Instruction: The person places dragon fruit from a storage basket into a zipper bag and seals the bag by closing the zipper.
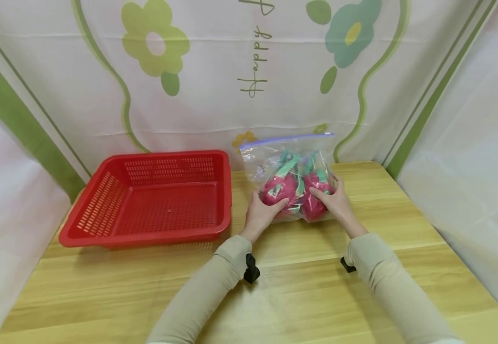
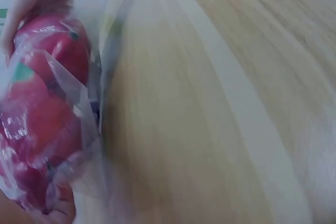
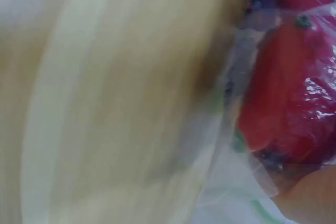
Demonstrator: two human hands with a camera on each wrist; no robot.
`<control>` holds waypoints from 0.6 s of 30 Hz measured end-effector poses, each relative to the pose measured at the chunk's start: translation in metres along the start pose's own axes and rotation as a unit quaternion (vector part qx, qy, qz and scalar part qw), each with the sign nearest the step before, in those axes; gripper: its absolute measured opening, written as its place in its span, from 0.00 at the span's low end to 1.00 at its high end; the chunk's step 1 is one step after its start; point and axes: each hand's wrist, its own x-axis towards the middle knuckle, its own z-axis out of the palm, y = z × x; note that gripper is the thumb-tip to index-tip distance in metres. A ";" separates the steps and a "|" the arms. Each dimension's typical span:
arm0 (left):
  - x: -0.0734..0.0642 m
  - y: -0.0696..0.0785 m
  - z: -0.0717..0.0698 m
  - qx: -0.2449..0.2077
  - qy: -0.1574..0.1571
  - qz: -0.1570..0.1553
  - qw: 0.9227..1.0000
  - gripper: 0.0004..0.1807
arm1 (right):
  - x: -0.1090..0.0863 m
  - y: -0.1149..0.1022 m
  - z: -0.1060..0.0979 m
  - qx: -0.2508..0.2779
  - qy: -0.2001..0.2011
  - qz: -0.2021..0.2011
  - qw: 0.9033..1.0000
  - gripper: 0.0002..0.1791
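A clear zip bag (image 1: 252, 165) with a purple seal along its top stands tilted near the back of the table. Through the plastic show two pink-red fruits (image 1: 314, 203) with green leaf-like strips, which look like dragon fruits. My left hand (image 1: 260, 212) grips the bag's lower left side, thumb across the front. At the lower right side my right hand (image 1: 338, 200) holds it the same way. Both wrist views show the red fruit (image 2: 50, 124) close up inside the wrinkled plastic. The fingers behind the bag are hidden in the head view.
To the left of the bag stands a red plastic basket (image 1: 145, 239) with slotted walls and nothing visible inside. A light wooden table (image 1: 291, 296) lies beneath. White cloth (image 1: 214, 86) printed with flowers hangs behind it, and plain white cloth flanks both sides.
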 end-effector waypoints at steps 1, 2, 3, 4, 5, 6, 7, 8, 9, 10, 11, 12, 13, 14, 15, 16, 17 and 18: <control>0.000 0.001 0.003 -0.007 -0.007 0.003 1.000 0.50 | 0.000 0.000 -0.005 0.003 0.002 0.000 1.000 0.55; -0.001 0.001 0.005 -0.014 -0.015 0.005 1.000 0.49 | 0.000 0.001 -0.010 0.009 0.005 0.002 1.000 0.55; -0.001 0.002 0.007 -0.022 -0.022 0.008 0.999 0.48 | 0.000 0.002 -0.015 0.021 0.004 0.005 1.000 0.54; -0.001 0.003 0.009 -0.030 -0.029 0.009 0.999 0.48 | 0.000 0.003 -0.019 0.029 0.004 0.011 1.000 0.54; -0.002 0.003 0.011 -0.035 -0.036 0.010 0.999 0.47 | -0.001 0.004 -0.023 0.035 0.004 0.017 0.999 0.53; -0.002 0.004 0.013 -0.040 -0.041 0.010 0.998 0.47 | -0.001 0.005 -0.026 0.041 0.004 0.023 0.999 0.52; -0.002 0.004 0.015 -0.043 -0.046 0.010 0.998 0.47 | -0.001 0.006 -0.029 0.044 0.003 0.028 0.999 0.52; -0.002 0.004 0.017 -0.043 -0.051 0.009 0.998 0.46 | -0.001 0.007 -0.032 0.046 0.002 0.035 0.998 0.52; -0.003 0.004 0.019 -0.046 -0.056 0.008 0.997 0.46 | -0.001 0.008 -0.034 0.046 0.003 0.039 0.998 0.52; -0.003 0.004 0.021 -0.049 -0.060 0.009 0.997 0.45 | -0.001 0.008 -0.036 0.038 0.006 0.041 0.998 0.52; -0.003 0.003 0.024 -0.053 -0.065 0.009 0.996 0.45 | -0.001 0.009 -0.038 0.032 0.009 0.043 0.999 0.52; -0.003 0.003 0.026 -0.060 -0.067 0.011 0.996 0.44 | -0.001 0.009 -0.040 0.027 0.012 0.044 0.999 0.52; -0.003 0.003 0.028 -0.069 -0.069 0.012 0.995 0.42 | -0.001 0.008 -0.042 0.019 0.016 0.046 0.999 0.52; -0.003 0.002 0.029 -0.077 -0.069 0.014 0.995 0.41 | -0.001 0.008 -0.043 0.013 0.017 0.048 0.999 0.52; -0.003 0.002 0.030 -0.084 -0.067 0.015 0.994 0.40 | -0.001 0.007 -0.044 0.006 0.019 0.050 0.999 0.53; -0.003 0.002 0.031 -0.088 -0.064 0.016 0.994 0.39 | -0.001 0.006 -0.045 0.002 0.019 0.053 0.998 0.53; -0.002 0.002 0.032 -0.092 -0.061 0.016 0.994 0.38 | -0.001 0.005 -0.046 0.000 0.018 0.054 0.998 0.53; -0.002 0.002 0.033 -0.090 -0.057 0.018 0.994 0.37 | -0.001 0.004 -0.047 0.000 0.016 0.055 0.998 0.54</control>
